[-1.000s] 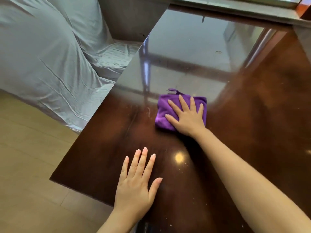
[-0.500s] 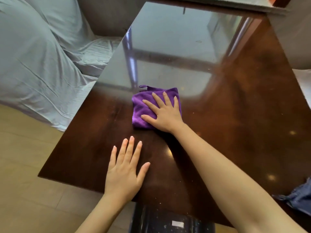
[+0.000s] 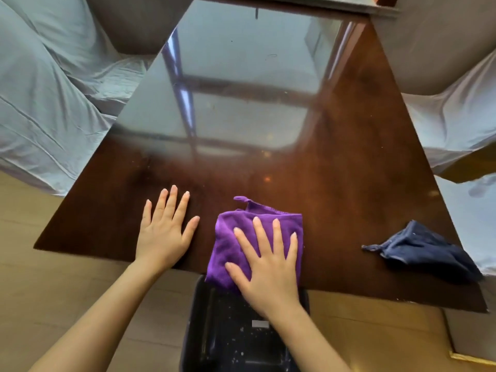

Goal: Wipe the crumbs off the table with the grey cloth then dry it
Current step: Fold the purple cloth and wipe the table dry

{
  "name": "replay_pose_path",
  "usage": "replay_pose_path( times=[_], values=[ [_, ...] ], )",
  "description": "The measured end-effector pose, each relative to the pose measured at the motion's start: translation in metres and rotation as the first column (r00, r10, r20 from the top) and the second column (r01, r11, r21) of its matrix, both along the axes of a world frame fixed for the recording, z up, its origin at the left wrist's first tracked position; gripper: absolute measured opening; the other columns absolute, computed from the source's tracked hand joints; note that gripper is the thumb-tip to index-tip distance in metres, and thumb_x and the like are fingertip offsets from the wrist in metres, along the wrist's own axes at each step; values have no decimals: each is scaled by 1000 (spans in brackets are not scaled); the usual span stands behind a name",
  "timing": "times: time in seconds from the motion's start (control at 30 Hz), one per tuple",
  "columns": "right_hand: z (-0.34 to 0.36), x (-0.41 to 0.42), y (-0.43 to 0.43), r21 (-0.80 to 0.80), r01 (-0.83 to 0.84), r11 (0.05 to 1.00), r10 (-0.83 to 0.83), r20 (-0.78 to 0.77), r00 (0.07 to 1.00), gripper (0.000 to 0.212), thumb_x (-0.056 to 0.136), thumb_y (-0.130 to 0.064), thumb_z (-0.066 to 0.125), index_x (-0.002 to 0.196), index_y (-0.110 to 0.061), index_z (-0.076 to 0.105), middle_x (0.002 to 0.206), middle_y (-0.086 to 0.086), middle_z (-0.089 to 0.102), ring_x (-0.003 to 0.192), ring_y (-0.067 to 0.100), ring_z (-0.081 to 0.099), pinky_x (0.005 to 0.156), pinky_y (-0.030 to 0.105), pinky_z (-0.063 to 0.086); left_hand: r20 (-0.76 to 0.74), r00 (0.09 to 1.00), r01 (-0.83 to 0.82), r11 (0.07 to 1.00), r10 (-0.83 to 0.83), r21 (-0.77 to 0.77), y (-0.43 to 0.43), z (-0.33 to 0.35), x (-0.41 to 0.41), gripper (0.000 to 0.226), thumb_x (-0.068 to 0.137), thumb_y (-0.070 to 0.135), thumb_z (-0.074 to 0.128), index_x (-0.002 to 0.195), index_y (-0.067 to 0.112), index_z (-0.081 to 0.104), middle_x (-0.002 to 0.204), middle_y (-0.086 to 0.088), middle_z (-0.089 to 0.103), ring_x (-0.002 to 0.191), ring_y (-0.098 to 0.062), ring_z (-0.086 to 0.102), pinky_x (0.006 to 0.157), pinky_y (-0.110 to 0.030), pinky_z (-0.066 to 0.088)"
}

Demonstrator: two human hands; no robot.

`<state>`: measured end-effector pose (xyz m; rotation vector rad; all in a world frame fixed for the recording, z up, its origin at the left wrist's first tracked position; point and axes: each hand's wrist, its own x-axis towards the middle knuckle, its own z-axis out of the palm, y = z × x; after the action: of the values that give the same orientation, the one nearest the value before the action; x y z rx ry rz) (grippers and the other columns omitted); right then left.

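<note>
Right hand (image 3: 268,267) flat, fingers spread, pressing purple cloth (image 3: 257,244) at table's (image 3: 349,162) near edge, cloth overhanging bin (image 3: 236,342) below. Left hand (image 3: 163,232) flat, empty, beside cloth. Grey cloth (image 3: 421,251) lies well right: right hand nearer.

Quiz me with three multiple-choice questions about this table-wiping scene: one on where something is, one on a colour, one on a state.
1. Where is the dark blue cloth?
A. near the table's right corner
B. on the floor
C. under the left hand

2. What colour is the cloth under the right hand?
A. green
B. purple
C. white

3. How is the left hand?
A. fisted
B. gripping a cloth
C. flat, fingers spread

Answers: 1 A, it lies on the table there. 2 B, the purple cloth shows around the fingers. 3 C, palm down on bare wood.
</note>
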<state>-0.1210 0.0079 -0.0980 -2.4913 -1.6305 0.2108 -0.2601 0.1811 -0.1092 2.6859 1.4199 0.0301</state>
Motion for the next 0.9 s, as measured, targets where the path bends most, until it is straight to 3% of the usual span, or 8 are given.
replay_pose_path(
  times=[0.23,0.37,0.53,0.67,0.9],
  values=[
    [5,-41,3,-66,-119,991,125,110,986,74,78,-67,49,142,-37,26,152,7,31,138,45,21,104,70,22,15,1000,22,1000,-22,-12,4,-4,-3,65,91,58,14,146,24,7,158,-2,1,144,-17,-4,116,-41,-4],
    [0,-8,-18,-51,-226,973,231,126,965,62,87,-59,40,143,-39,22,153,1,29,140,38,19,108,65,19,21,1000,23,999,-22,-33,6,-3,-2,63,92,54,24,147,25,9,158,-2,1,144,-16,-3,116,-40,-4],
    [-2,44,-60,-39,-58,998,62,95,994,60,88,-66,21,143,-40,19,154,-1,22,142,33,13,113,60,12,3,1000,21,1000,-21,-23,4,-1,-3,70,87,62,9,146,26,7,158,-1,0,144,-15,-4,116,-39,-4],
    [-1,77,-65,-81,102,991,-94,96,991,65,85,-70,6,143,-43,-2,158,-1,0,144,29,-9,114,53,-5,12,1000,10,1000,-10,-11,2,-1,-3,72,85,62,9,146,25,9,157,-1,2,144,-15,-3,116,-39,-3],
    [3,118,-16,-46,314,948,-310,68,948,67,88,-64,27,146,-36,8,158,9,2,143,36,-3,112,60,1,-5,1000,7,1000,-6,28,0,-1,-1,74,83,64,4,146,24,10,156,-2,5,144,-16,0,116,-40,-1]
  ],
)
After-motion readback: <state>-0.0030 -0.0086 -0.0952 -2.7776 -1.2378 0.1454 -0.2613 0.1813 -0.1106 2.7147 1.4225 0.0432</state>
